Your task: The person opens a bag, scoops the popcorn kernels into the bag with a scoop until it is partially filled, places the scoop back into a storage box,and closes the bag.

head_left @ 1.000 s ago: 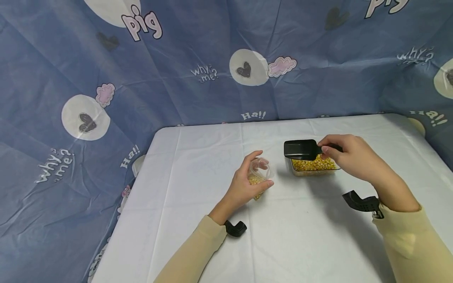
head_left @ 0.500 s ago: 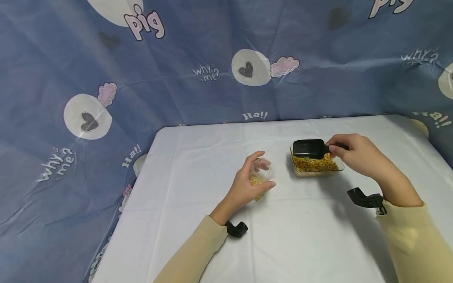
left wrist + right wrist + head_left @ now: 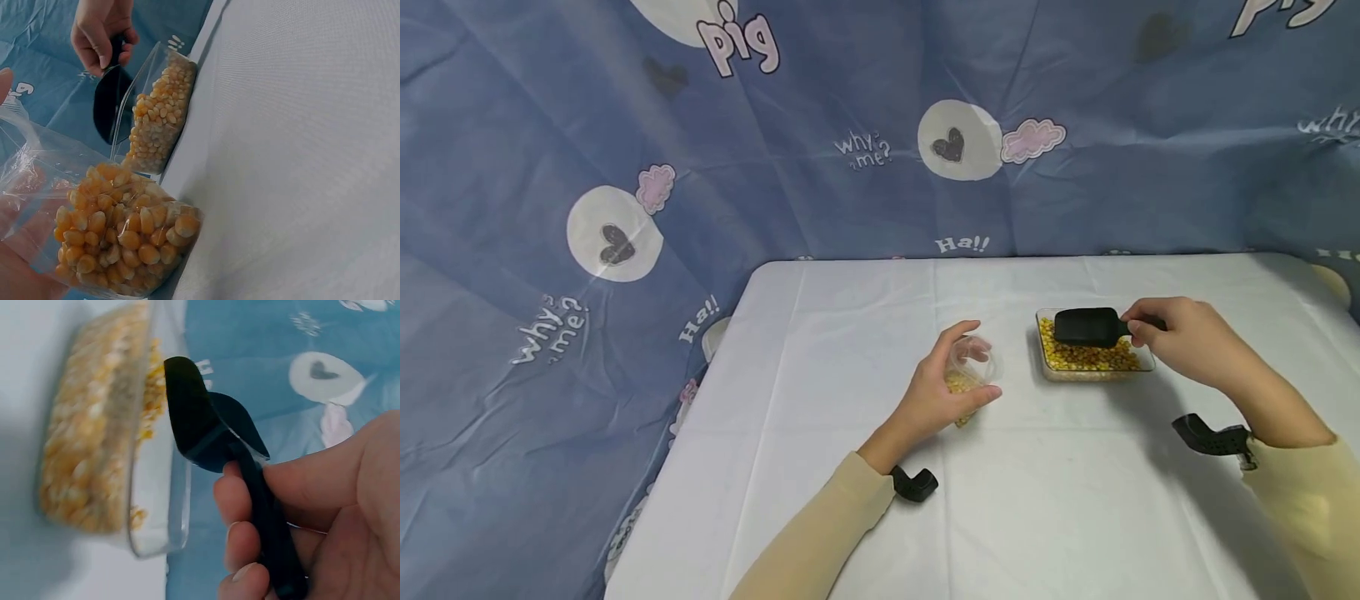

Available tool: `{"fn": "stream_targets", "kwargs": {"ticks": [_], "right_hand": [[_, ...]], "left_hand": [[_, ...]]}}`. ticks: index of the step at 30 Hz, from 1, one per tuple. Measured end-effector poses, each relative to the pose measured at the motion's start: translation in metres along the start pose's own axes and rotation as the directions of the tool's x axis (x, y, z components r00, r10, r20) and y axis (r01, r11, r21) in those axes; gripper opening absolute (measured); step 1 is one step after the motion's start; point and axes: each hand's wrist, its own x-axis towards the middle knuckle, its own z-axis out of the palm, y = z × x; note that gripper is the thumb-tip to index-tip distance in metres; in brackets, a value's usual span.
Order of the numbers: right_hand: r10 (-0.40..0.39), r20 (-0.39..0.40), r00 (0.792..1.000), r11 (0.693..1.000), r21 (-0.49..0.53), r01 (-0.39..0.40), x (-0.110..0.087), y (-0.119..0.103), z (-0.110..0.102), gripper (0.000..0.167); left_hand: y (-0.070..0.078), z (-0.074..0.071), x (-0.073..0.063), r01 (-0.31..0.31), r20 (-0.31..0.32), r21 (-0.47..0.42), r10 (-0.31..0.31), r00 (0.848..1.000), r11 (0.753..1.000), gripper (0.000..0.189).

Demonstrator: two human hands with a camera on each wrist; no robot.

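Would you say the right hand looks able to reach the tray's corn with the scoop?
Probably yes: the right hand holds the scoop over the open tray, with no lid covering the corn.

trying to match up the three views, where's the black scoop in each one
Head: black scoop right of centre.
Left wrist: black scoop, upper left.
Right wrist: black scoop, around the middle.
Shared landmark: clear rectangular box of corn, partly covered by it in the head view, to its right in left wrist, mainly to its left in right wrist.
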Motion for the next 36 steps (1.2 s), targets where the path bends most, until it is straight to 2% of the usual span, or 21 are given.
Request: {"fn": "stream_targets", "kwargs": {"ticks": [7, 12, 17, 25, 31, 36], "right_hand": [[-0.022, 0.004, 1.0, 0.997, -0.068, 0.022, -0.008, 0.015, -0.004, 0.026], [-0.034, 0.031, 0.999, 0.989, -0.146, 0.038, -0.012, 0.024, -0.014, 0.024], [-0.074, 0.027, 0.997, 0.966, -0.248, 0.078, -0.012, 0.025, -0.026, 0.023], [-0.141, 0.061, 0.988, 0.91, -0.385, 0.153, -0.008, 0.006, -0.038, 0.016], [-0.205, 0.098, 0.974, 0.86, -0.457, 0.227, -0.007, -0.009, -0.04, 0.033], [-0.214, 0.107, 0.971, 0.845, -0.478, 0.239, -0.004, -0.018, -0.04, 0.035]], "left_hand": [[-0.017, 0.003, 0.003, 0.004, 0.012, 0.04, -0.005, 1.0, 0.999, 0.085], [-0.02, 0.003, 0.004, -0.019, 0.01, 0.029, 0.019, 1.0, 0.999, 0.084], [-0.022, 0.004, 0.003, -0.017, 0.009, 0.024, 0.017, 1.0, 1.0, 0.084], [-0.022, 0.005, 0.001, -0.012, -0.003, 0.007, 0.012, 1.0, 1.0, 0.085], [-0.021, 0.006, 0.001, 0.009, -0.003, 0.01, -0.008, 1.0, 1.0, 0.086], [-0.021, 0.006, 0.002, 0.001, -0.008, 0.008, -0.001, 1.0, 1.0, 0.087]]}}
